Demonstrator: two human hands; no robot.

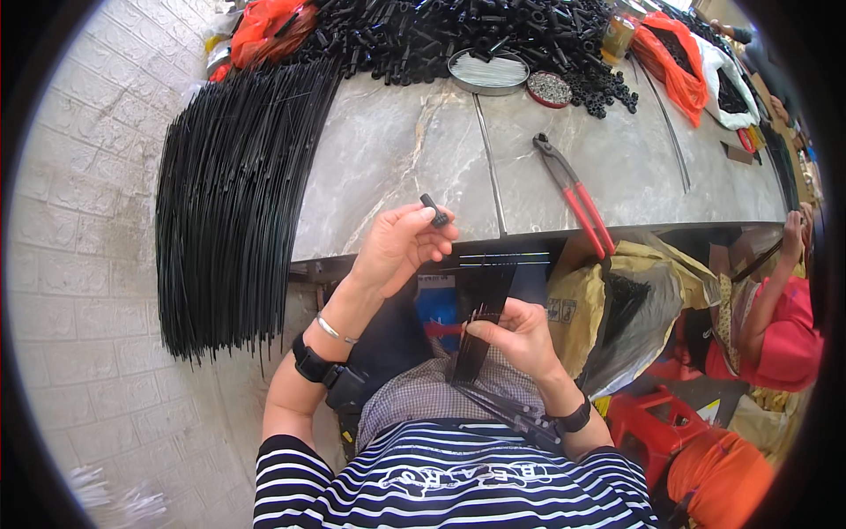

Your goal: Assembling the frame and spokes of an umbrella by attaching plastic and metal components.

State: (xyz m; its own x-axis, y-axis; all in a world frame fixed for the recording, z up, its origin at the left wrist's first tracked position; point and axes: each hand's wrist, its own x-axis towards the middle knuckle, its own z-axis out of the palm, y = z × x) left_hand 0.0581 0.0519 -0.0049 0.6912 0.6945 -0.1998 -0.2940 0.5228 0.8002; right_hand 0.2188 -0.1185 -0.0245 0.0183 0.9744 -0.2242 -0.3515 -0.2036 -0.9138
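In front of me my left hand (pixel 410 238) is raised at the table's near edge, pinching a small black plastic tube-shaped piece (pixel 433 210) with a ribbed, wider end. Lower and to the right, above my lap, my right hand (pixel 520 339) is closed on a flat row of thin black rods (pixel 485 304), thumb on top. Light thin lines run across the row near its far end, and its near end reaches my lap. Several loose black strips (pixel 515 410) lie by my right wrist. The two hands are apart.
Long black rods (pixel 233 203) overhang the table's left side. Black plastic parts (pixel 458 31) are heaped at the back, near a tin of white sticks (pixel 489 72) and a red-rimmed tin (pixel 549 89). Red-handled pincers (pixel 573 194) lie right. Another person (pixel 784 335) works at right.
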